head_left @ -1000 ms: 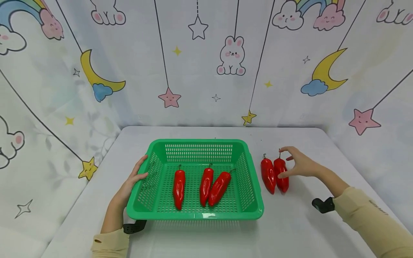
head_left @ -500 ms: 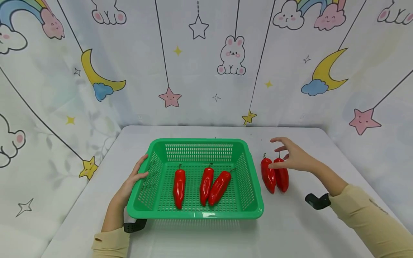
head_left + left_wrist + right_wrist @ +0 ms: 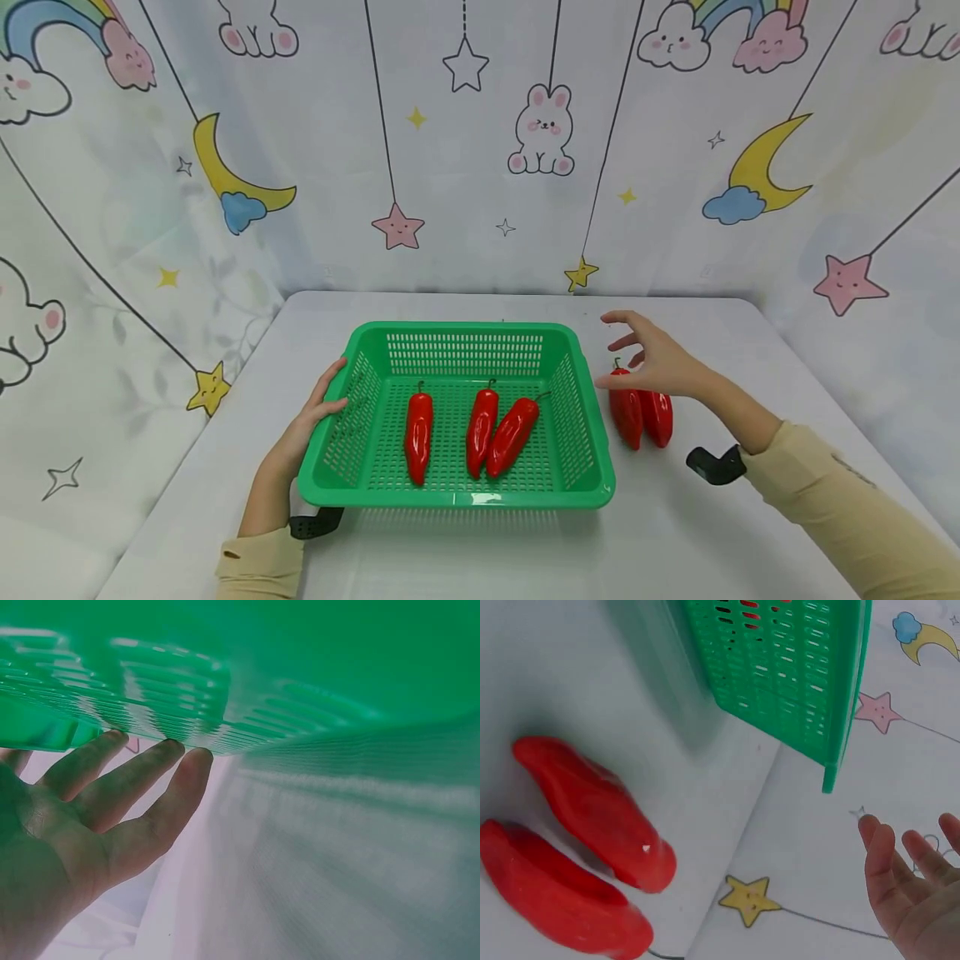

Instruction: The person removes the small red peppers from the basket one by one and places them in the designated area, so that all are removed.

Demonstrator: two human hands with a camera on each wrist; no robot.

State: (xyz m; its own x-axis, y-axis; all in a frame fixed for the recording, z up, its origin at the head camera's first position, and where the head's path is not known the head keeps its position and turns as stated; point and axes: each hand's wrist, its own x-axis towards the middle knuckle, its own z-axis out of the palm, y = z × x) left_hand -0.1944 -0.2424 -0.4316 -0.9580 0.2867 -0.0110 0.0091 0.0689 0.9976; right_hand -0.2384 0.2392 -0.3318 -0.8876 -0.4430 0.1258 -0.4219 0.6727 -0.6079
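Both sleeves [image 3: 832,500] are tan, both wrist cameras [image 3: 716,467] black.

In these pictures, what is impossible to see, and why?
Head view: some fingers of the left hand, behind the basket.
Head view: top of the rightmost pepper, behind the right hand.
Left wrist: basket, cut off by top edge.
Right wrist: part of the right hand, beyond the right edge.

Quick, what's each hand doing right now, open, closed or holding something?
Left hand: holding the green perforated basket by its rim.
Right hand: open, holding nothing.
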